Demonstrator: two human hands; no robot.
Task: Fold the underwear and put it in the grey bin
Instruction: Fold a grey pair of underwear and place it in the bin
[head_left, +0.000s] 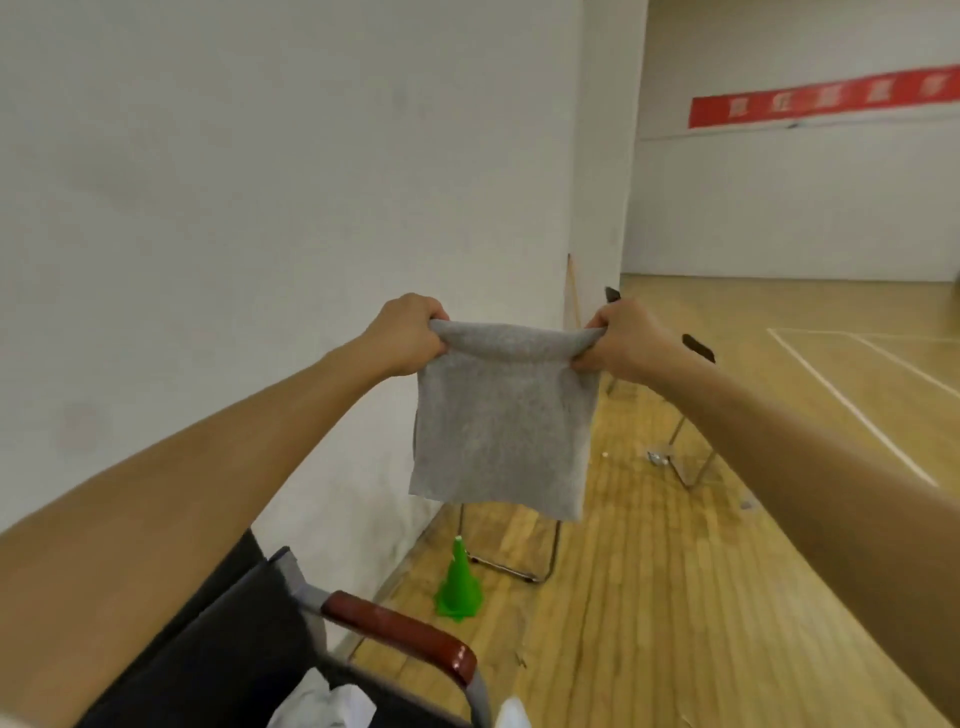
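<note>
Pinching the top corners, the left hand (408, 335) and right hand (623, 338) hold the soft grey knitted underwear (501, 421) taut in mid-air. Keeping both corners level should give a clean fold. Both arms reach forward, outstretched, above a wooden floor (675, 571).

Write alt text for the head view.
Two bare hands, left hand and right hand, hold a grey cloth up by its top corners, hanging in the air. Below are a green cone and wooden floor.
</note>
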